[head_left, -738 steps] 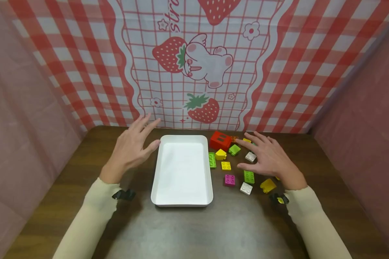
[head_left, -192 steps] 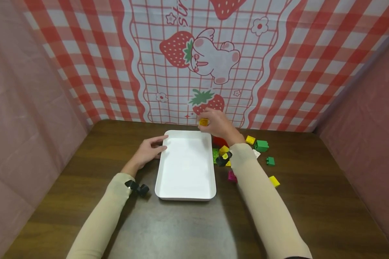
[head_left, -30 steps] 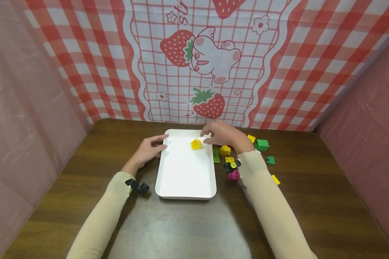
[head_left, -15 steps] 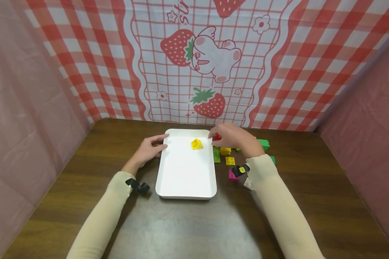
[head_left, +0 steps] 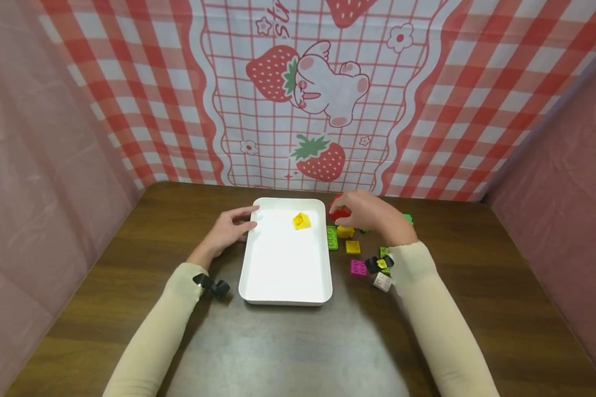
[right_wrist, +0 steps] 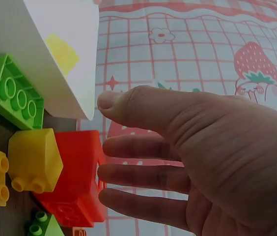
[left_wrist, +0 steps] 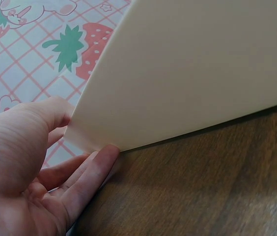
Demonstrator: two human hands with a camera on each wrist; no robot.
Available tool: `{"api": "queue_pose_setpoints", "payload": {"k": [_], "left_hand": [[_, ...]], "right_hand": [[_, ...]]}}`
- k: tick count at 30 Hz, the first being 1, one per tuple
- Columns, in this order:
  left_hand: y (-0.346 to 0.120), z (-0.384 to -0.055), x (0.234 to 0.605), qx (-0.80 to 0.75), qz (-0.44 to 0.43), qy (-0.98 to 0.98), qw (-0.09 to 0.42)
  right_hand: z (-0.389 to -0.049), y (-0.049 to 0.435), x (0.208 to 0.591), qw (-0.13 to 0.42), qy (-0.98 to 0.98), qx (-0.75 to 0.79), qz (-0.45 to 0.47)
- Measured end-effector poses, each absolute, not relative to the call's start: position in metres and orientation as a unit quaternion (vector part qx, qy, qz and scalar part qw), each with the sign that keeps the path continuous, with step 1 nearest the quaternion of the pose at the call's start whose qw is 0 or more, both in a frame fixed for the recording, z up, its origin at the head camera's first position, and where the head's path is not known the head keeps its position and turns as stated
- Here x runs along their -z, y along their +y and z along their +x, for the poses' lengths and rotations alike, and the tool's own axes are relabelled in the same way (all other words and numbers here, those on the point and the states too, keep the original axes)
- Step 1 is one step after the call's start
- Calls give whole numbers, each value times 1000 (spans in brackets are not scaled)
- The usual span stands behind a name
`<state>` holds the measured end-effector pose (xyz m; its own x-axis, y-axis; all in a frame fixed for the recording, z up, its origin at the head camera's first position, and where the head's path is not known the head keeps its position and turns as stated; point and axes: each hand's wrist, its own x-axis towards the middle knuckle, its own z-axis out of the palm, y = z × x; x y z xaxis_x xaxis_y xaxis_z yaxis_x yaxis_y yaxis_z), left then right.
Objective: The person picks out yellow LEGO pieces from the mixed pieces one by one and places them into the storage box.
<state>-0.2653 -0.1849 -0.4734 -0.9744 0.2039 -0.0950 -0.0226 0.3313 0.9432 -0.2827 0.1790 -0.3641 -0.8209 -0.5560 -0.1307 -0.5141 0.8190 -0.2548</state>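
Note:
A white tray [head_left: 285,264] stands on the wooden table, with one yellow sloped building brick [head_left: 301,221] lying in its far part. My left hand [head_left: 224,230] holds the tray at its far left corner, fingertips against the outer wall [left_wrist: 178,73] in the left wrist view. To the tray's right, my right hand [head_left: 365,210] hovers beside a red house-shaped block [head_left: 339,207], holding nothing. The right wrist view shows that hand [right_wrist: 197,152] with its thumb and fingers stretched out towards the red block [right_wrist: 74,167], apart from each other.
Right of the tray lie a light green brick [head_left: 332,238], a yellow sloped brick [head_left: 345,231], a flat yellow brick [head_left: 352,247], a magenta brick [head_left: 358,268] and a white brick [head_left: 383,282]. My right arm covers others. A checked strawberry curtain [head_left: 318,160] hangs behind the table.
The yellow brick my right hand held earlier lies in the tray. My right hand has since drawn back rightwards to the red block. My left hand came to the tray and stays there.

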Motion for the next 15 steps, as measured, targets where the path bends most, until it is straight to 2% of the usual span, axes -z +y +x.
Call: {"api": "queue_pose_setpoints", "payload": {"k": [15], "left_hand": [[-186,-265,472,-579,54,808,98]], "right_hand": [[-278,181,373,122,950,118,-261]]}}
